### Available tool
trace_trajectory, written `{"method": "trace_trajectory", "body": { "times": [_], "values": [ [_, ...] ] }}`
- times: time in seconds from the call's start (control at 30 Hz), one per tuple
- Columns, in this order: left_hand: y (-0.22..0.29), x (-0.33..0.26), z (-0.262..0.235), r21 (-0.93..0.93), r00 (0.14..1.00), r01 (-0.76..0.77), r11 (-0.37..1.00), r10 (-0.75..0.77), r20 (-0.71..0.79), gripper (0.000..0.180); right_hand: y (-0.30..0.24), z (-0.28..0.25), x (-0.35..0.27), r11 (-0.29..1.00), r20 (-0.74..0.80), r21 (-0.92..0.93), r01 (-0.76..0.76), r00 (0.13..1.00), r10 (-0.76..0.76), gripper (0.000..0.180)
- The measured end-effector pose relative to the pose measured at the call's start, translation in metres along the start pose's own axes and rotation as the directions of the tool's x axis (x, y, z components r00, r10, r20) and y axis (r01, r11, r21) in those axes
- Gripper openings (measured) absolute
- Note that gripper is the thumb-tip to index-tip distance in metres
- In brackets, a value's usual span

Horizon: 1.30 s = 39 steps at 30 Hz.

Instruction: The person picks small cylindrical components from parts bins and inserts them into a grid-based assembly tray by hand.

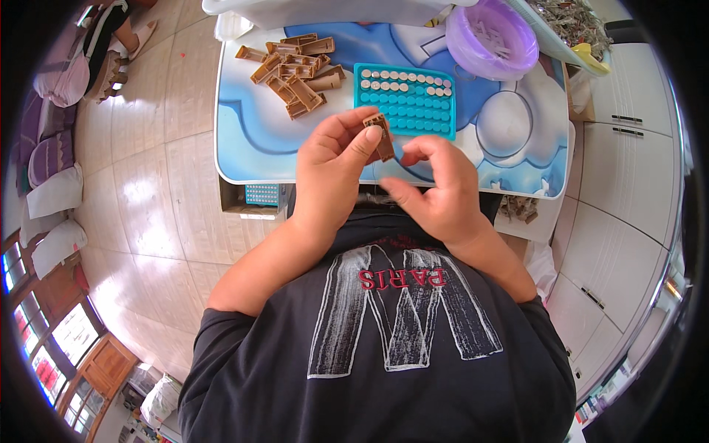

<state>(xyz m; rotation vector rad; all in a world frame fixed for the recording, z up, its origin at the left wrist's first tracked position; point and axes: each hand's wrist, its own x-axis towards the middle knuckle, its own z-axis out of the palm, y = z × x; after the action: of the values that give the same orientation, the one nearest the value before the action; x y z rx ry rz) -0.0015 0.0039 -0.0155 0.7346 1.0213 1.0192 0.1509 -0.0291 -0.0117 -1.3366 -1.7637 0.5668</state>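
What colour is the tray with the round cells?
Teal plastic tray, clearest in the head view.

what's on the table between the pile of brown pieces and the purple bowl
In the head view, a teal tray of round cells lies between the pile of brown pieces and the purple bowl, partly filled with silver discs.

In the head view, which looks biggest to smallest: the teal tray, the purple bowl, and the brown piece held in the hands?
1. Teal tray
2. Purple bowl, close to the tray in size; it sits farther away near the rim, so this is unsure
3. Brown piece, clearly smallest, pinched by the left hand
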Motion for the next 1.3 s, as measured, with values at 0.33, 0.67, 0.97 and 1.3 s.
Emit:
{"method": "trace_trajectory", "body": {
  "times": [0.33,0.67,0.97,1.3],
  "values": [
    [0.002,-0.006,0.007,0.134,0.967,-0.255,0.958,0.251,0.048,0.026,-0.005,0.016,-0.005,0.960,0.061,0.134,-0.245,0.969,0.239,0.032],
    [0.011,-0.002,0.000,-0.046,0.999,-0.034,0.998,0.035,0.014,0.027,0.005,0.009,-0.008,0.949,-0.037,0.294,-0.117,0.990,0.134,0.021],
    [0.008,-0.002,-0.001,-0.078,0.999,0.036,0.996,-0.033,0.041,0.026,0.004,0.003,0.001,0.988,0.041,0.124,0.093,0.994,-0.099,0.024],
    [0.001,-0.003,-0.004,-0.126,0.992,0.108,0.986,-0.099,0.072,0.025,0.009,0.006,0.000,0.983,0.114,0.090,0.160,0.979,-0.170,0.029]
  ]
}}
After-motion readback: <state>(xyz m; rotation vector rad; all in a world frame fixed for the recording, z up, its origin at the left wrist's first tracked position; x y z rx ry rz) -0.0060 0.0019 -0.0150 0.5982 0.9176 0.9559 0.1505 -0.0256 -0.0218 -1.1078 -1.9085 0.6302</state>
